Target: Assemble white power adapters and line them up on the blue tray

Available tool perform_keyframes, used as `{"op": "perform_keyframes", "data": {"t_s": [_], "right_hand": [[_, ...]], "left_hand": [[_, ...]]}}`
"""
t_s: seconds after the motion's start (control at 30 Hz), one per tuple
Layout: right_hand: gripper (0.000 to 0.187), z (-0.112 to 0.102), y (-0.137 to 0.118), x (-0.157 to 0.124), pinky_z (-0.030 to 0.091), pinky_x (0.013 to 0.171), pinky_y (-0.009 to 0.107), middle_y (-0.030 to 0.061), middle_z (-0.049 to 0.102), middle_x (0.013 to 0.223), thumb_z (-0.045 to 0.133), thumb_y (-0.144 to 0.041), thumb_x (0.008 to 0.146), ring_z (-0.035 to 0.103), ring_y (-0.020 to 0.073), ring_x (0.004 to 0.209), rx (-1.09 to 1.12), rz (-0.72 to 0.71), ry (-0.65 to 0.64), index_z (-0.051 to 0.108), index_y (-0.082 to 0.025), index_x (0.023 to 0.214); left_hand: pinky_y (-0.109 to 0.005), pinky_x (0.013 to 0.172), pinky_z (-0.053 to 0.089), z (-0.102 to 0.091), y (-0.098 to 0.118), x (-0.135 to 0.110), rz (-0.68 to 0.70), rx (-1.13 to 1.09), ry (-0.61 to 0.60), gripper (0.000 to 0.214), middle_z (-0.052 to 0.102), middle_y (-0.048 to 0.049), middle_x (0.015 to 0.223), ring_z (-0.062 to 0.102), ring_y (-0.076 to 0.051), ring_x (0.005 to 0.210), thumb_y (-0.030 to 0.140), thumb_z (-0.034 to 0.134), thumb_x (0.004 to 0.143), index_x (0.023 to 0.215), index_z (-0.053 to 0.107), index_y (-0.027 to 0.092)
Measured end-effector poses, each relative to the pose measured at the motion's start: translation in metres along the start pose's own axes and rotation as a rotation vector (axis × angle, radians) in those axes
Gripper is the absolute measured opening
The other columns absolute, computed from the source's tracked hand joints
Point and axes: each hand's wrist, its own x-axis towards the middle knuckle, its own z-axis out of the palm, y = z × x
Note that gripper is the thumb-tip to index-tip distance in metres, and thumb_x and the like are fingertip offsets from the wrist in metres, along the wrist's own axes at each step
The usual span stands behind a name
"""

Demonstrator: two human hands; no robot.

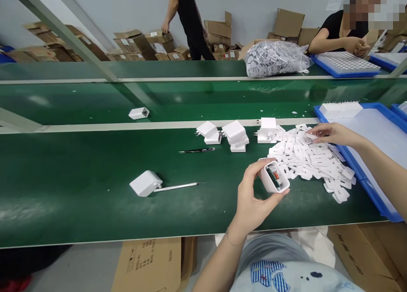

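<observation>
My left hand (pixel 252 196) is wrapped round a white charger housing (pixel 267 179); its open end faces up and right, showing a green circuit board and an orange-red part inside. My right hand (pixel 333 135) reaches over the far right side of a heap of white cover plates (pixel 305 156) with slots in them. Its fingers are stretched out and apart at the heap; whether they touch a plate I cannot tell. White plug chargers stand beyond, a stacked group (pixel 235 135), a smaller group (pixel 209 132) and another (pixel 267 130) beside the heap.
Black tweezers (pixel 197 150) and a thin white pen-like tool (pixel 176 187) lie on the green bench, the latter touching a white charger (pixel 145 183). A housing (pixel 139 113) lies behind the ledge. A blue tray (pixel 365 173) borders the heap. Two people work beyond, near a bag of parts (pixel 276 59).
</observation>
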Motion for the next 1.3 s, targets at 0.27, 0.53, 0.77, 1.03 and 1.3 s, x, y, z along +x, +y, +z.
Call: {"op": "perform_keyframes", "data": {"t_s": [0.27,0.53,0.77,1.03,1.3], "right_hand": [[0.063,0.021,-0.024,-0.02,0.05,0.082,0.042,0.0143,0.064,0.113,0.065,-0.072,0.074,0.058,0.0258,0.091,-0.024,0.057,0.276,0.072,-0.019,0.107],[0.024,0.081,-0.143,-0.097,0.053,0.069,0.037,0.0061,0.065,0.095,0.073,-0.04,0.083,0.06,0.0208,0.081,0.297,-0.307,0.538,0.072,-0.031,0.105],[0.02,0.115,-0.17,-0.106,0.052,0.059,0.029,0.0008,0.056,0.077,0.076,-0.035,0.082,0.055,0.0143,0.067,0.524,-0.26,0.514,0.073,-0.031,0.101],[0.011,0.127,-0.178,-0.109,0.051,0.065,0.031,0.0023,0.055,0.082,0.072,-0.032,0.084,0.056,0.0177,0.077,0.522,-0.227,0.571,0.071,-0.029,0.095],[0.032,0.135,-0.161,-0.116,0.056,0.093,0.035,0.0049,0.064,0.124,0.061,-0.042,0.093,0.062,0.0226,0.116,0.937,-0.211,0.13,0.064,-0.036,0.124]], "left_hand": [[-0.04,0.093,0.055,0.009,-0.003,0.006,0.194,0.219,0.039,0.054,0.066,-0.0091,0.117,0.062,-0.024,0.111,0.019,0.077,0.079,0.127,0.052,0.024],[-0.041,0.089,0.057,0.016,-0.005,0.001,0.304,0.331,0.176,0.069,0.066,-0.0116,0.117,0.063,-0.025,0.11,0.012,0.077,0.075,0.135,0.043,0.023],[-0.039,0.085,0.046,0.011,-0.003,-0.005,0.476,0.517,0.269,0.065,0.074,-0.0095,0.113,0.065,-0.023,0.101,0.021,0.078,0.078,0.133,0.043,0.026],[-0.036,0.084,0.039,0.005,0.003,-0.007,0.617,0.792,0.248,0.022,0.074,-0.0084,0.114,0.065,-0.023,0.104,0.014,0.07,0.082,0.097,0.059,0.025],[-0.038,0.085,0.035,-0.002,0.007,-0.005,0.582,0.537,0.242,0.051,0.075,-0.0061,0.114,0.071,-0.021,0.087,0.028,0.079,0.076,0.119,0.051,0.029]]}}
